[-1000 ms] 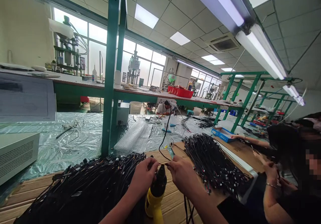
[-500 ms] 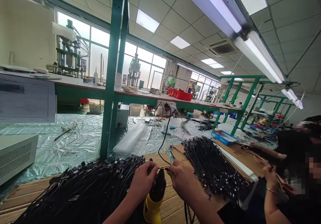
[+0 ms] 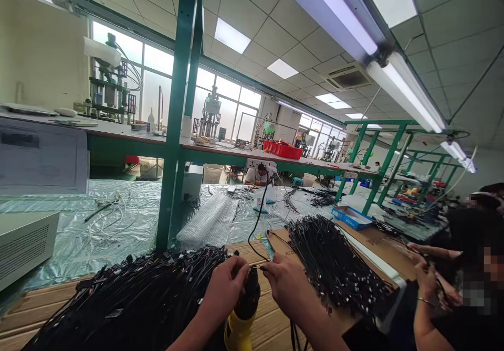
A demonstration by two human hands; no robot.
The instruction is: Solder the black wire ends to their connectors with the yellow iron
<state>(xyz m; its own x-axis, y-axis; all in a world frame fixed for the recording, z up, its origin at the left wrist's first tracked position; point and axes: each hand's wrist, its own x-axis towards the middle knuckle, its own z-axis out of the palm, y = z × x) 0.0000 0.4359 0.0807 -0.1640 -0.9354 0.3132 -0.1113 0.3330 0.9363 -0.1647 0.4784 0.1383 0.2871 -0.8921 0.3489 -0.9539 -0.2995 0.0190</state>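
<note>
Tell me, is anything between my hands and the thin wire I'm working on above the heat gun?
Nothing visible does. The left hand and right hand both pinch the thin wire at their fingertips, directly above the heat gun nozzle. The cable piles lie off to either side.

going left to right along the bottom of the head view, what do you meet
grey metal box → left pile of black cables → left hand → yellow heat gun → right hand → right pile of black cables → co-worker's arm

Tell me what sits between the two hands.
In the head view, the black nozzle of the yellow heat gun stands between the left hand and right hand, under a thin wire they pinch.
</note>
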